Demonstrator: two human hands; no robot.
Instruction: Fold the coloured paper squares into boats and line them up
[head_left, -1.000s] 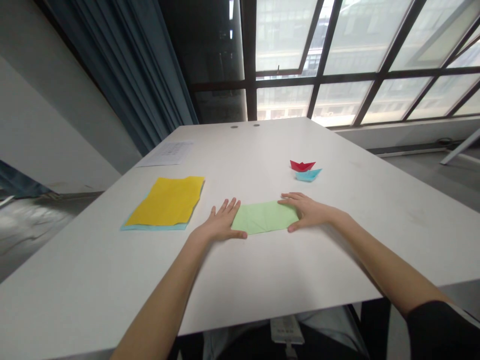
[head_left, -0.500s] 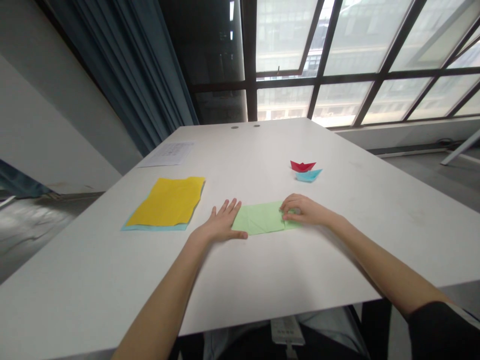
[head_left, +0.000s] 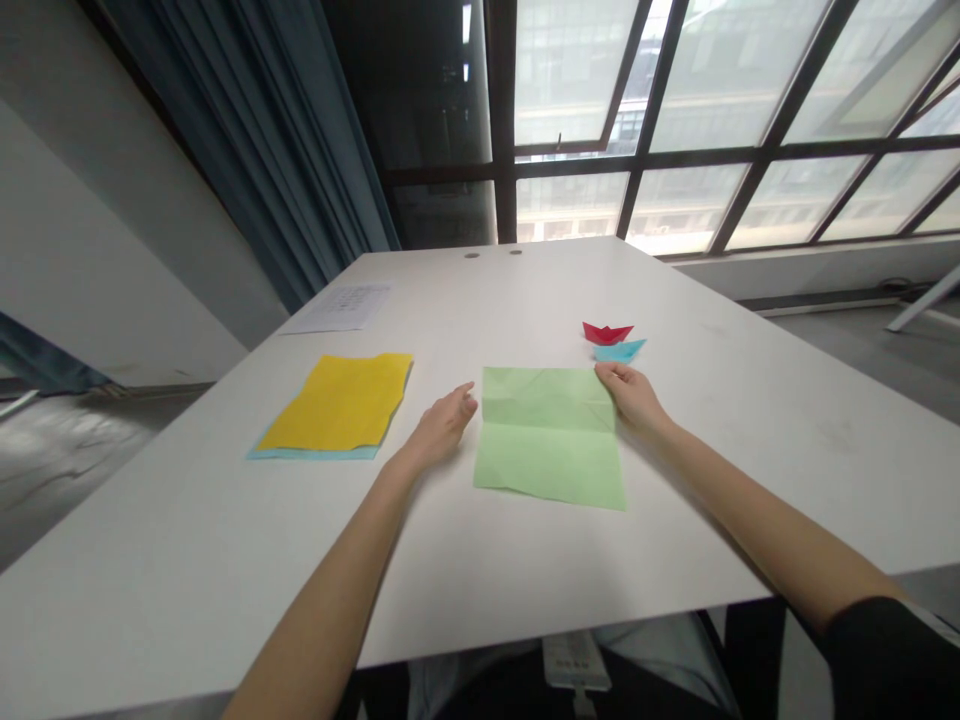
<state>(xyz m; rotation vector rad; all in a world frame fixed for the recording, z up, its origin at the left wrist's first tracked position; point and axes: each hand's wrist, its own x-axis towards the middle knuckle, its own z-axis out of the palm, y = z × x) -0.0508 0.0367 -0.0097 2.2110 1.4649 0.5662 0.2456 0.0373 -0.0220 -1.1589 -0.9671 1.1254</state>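
I see the green paper [head_left: 551,445] spread over the white table [head_left: 450,590], creased across; right hand [head_left: 630,393] pinches its far right corner; left hand [head_left: 444,425] just beside its left edge, fingers slack, half-uncurled; red boat [head_left: 606,334] and blue boat [head_left: 619,352] beyond right hand.

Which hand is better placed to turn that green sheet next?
Probably the right hand: it grips the green sheet at its far right corner. The left hand holds nothing, its fingertips appearing just off the sheet's left edge.
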